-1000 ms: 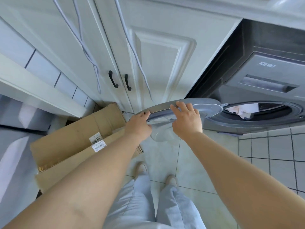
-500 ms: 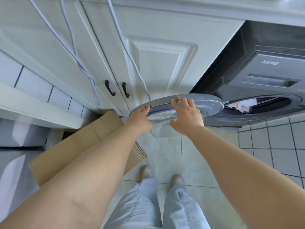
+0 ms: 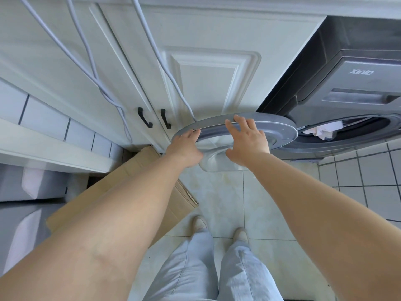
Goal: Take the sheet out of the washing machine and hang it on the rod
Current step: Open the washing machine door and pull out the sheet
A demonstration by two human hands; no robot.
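A dark grey front-loading washing machine (image 3: pixel 358 83) stands at the right. Its round door (image 3: pixel 280 132) is swung open to the left, in front of the white cabinet. My left hand (image 3: pixel 184 149) grips the door's left rim, with the fingers curled over its edge. My right hand (image 3: pixel 247 142) rests on the door with spread, fairly straight fingers over the rim and the thumb on the glass bulge. The crumpled white sheet (image 3: pixel 323 131) shows inside the drum opening, right of both hands. No rod is in view.
White cabinet doors (image 3: pixel 206 79) with black handles (image 3: pixel 144 120) stand behind the open door, and grey cables (image 3: pixel 91 59) hang across them. A flattened cardboard box (image 3: pixel 138 177) lies on the tiled floor (image 3: pixel 227 203) at the left. My feet stand below the door.
Both hands have stayed on the door while it swung a little further left toward the cabinet. The view has risen and pulled back slightly.
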